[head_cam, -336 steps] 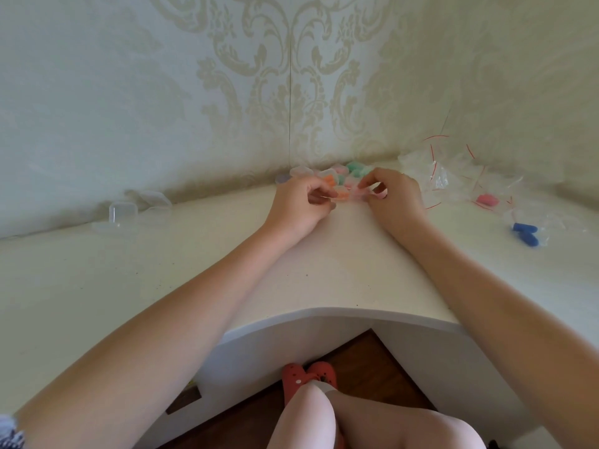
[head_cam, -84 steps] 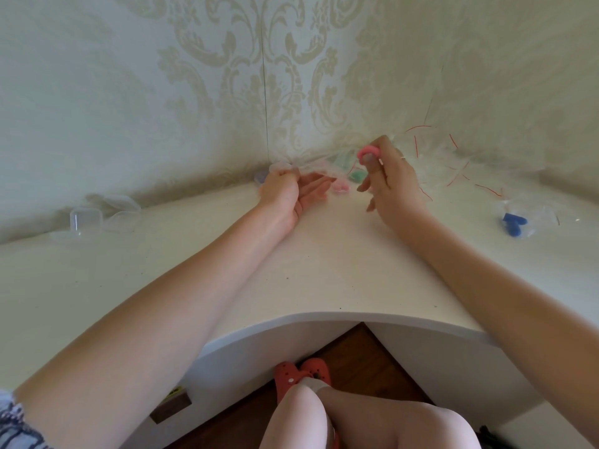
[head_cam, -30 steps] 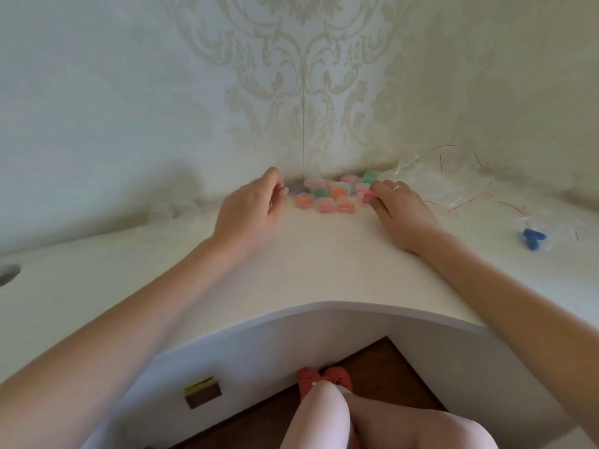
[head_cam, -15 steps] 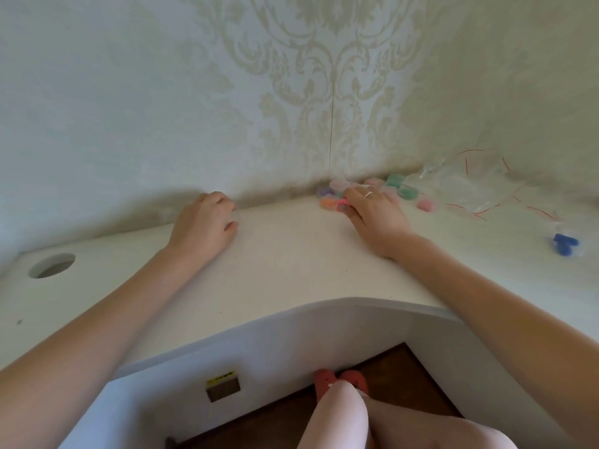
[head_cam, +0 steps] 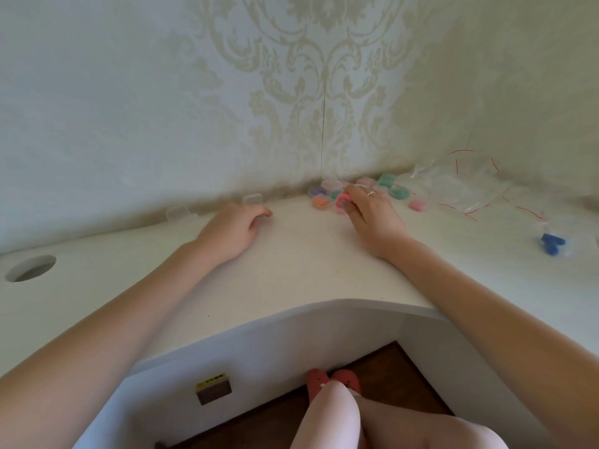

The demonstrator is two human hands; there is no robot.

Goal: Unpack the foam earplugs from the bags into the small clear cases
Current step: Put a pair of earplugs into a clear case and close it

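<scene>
Two patterned walls (head_cam: 194, 92) meet behind a white corner desk (head_cam: 291, 270). Left hand (head_cam: 231, 231) rests at ten o'clock, fingers loosely curled, holding nothing; right hand (head_cam: 372, 215) pinches a pink earplug (head_cam: 342, 198).

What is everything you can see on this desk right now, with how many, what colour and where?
filled cases: a cluster, too small to count, holding orange, purple, green and pink earplugs, in the wall corner
pink case: one, apart, right of the cluster
empty cases: two, clear, by the wall beyond the left hand
bags: a pile, clear with red strips, right of the corner
blue earplugs: a pair, in a clear bag, far right
desk: one, white, with a round cable hole at far left
red shoes: two, on the brown floor below
left hand: fingers loosely curled, resting on the desk, holding nothing
right hand: pinches a pink earplug, ring on one finger
</scene>
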